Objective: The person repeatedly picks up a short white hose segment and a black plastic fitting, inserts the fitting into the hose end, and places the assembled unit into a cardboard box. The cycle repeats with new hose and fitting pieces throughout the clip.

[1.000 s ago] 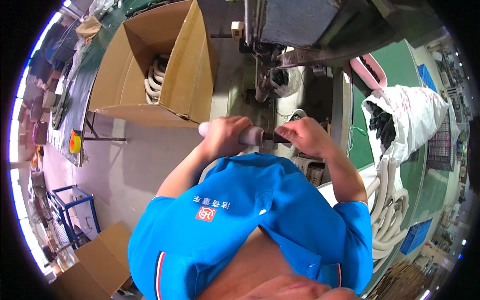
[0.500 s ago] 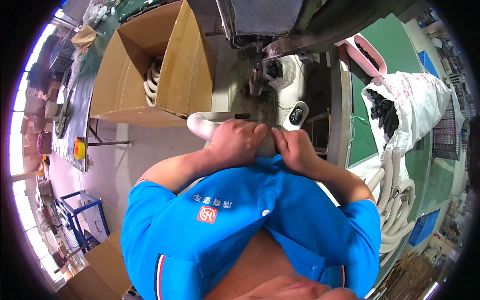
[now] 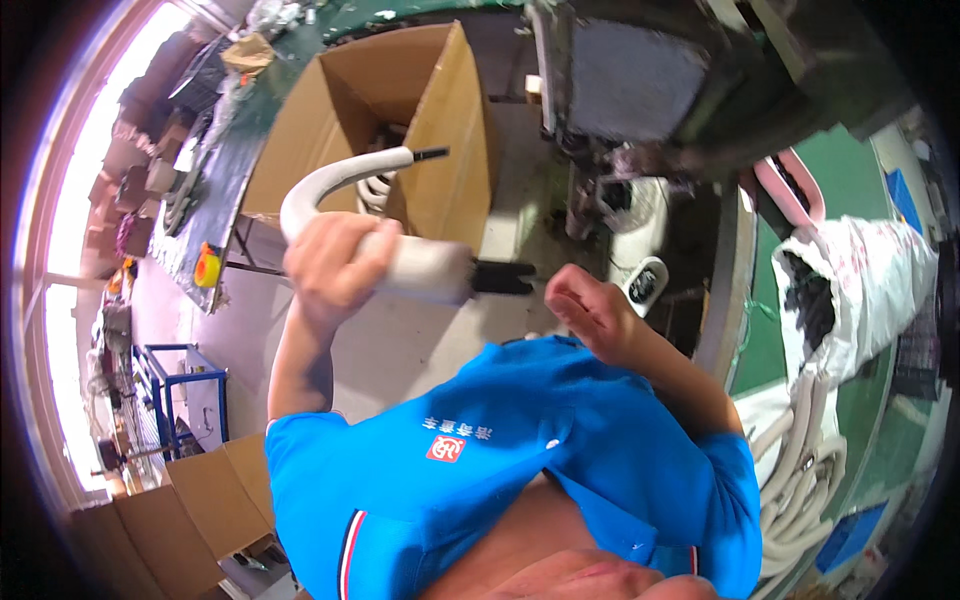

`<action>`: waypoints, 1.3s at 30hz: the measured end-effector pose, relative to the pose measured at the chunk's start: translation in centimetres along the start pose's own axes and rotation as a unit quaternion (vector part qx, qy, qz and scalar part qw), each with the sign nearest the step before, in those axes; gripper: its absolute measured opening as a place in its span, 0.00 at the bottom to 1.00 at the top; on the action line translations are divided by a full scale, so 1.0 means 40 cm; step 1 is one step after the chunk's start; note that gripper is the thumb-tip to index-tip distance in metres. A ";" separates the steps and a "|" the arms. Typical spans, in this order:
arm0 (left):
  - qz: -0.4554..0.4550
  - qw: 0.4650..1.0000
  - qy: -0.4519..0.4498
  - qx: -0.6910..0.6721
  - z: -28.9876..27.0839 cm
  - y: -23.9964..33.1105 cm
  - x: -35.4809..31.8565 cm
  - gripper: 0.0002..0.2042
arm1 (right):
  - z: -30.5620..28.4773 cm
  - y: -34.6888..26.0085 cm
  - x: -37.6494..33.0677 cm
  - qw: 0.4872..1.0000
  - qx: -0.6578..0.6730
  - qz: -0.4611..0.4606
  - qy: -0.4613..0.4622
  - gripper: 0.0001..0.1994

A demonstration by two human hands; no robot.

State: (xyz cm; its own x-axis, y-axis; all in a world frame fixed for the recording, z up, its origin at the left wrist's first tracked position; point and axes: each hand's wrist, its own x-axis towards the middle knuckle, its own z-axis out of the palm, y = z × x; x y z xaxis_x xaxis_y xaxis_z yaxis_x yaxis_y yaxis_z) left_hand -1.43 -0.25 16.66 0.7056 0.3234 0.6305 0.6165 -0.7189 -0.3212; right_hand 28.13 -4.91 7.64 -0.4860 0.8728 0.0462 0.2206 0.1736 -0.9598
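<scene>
My left hand (image 3: 340,265) is closed around a curved beige tube (image 3: 305,195) that bends back on itself like a hook. Both of its ends carry black pieces: a thin one (image 3: 432,153) at the far end and a thicker, forked-looking one (image 3: 503,278) pointing right. The tube's near part is smeared by motion. Just right of the thicker black end is my right hand (image 3: 595,315), apart from the tube. Its fingers are curled and pressed together; whether something small lies in them is hidden.
An open cardboard box (image 3: 445,150) with similar curved tubes stands ahead. A dark metal machine (image 3: 640,80) rises at far centre. To the right, a green table bears a pink tray (image 3: 785,190), a white sack (image 3: 865,280) of black parts and piled beige tubes (image 3: 800,470). A white oval container (image 3: 655,270) holds small dark parts.
The tube has swung left and outward from my chest in my left hand, bringing its black ends into view. My right hand has come away from it. The whole view has shifted.
</scene>
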 end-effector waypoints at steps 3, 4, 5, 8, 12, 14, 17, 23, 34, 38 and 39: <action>-0.062 0.985 0.124 0.105 -0.070 -0.070 -0.045 0.14 | -0.019 0.085 -0.012 0.999 -0.011 0.027 0.016 0.14; -0.069 0.978 0.139 0.142 -0.074 -0.091 -0.058 0.14 | -0.028 0.096 -0.021 0.998 -0.006 0.060 0.018 0.13; -0.077 0.970 0.154 0.172 -0.062 -0.116 -0.072 0.14 | -0.035 0.116 -0.030 0.997 0.002 0.081 0.019 0.13; -0.159 0.966 0.063 0.195 0.046 -0.213 -0.126 0.19 | -0.047 0.129 -0.050 0.996 -0.002 0.084 0.034 0.13; -0.284 0.925 -0.203 0.150 0.271 -0.235 -0.157 0.33 | -0.068 0.085 -0.076 0.993 -0.057 0.071 0.079 0.09; -0.253 0.936 -0.240 -0.047 0.333 -0.153 -0.124 0.29 | -0.078 0.116 -0.128 0.984 -0.102 0.056 0.134 0.12; -0.198 0.859 -0.361 -0.304 0.409 -0.023 -0.114 0.20 | -0.128 0.168 -0.247 0.926 -0.242 0.230 0.174 0.15; -0.157 0.768 -0.547 -0.293 0.531 0.076 -0.156 0.20 | -0.163 0.288 -0.722 0.636 -0.399 0.553 0.363 0.14; -0.082 0.782 -0.530 -0.318 0.525 0.168 -0.060 0.19 | -0.073 0.155 -1.020 0.448 -0.365 0.775 0.256 0.20; -0.023 0.799 -0.483 -0.358 0.524 0.230 -0.015 0.19 | -0.149 0.099 -1.001 0.573 -0.269 0.660 0.405 0.27; -0.011 0.800 -0.471 -0.372 0.513 0.244 -0.008 0.19 | -0.159 0.091 -0.982 0.583 -0.275 0.592 0.484 0.29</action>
State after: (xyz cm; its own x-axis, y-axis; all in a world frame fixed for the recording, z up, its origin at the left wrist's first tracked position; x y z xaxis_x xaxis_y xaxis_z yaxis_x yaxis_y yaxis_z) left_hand 11.52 5.26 -1.17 0.8640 0.4087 -0.2940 0.5005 -0.7604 0.4138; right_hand 53.41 -35.67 4.09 0.9281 0.3324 -0.1680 0.2843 -0.9237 -0.2567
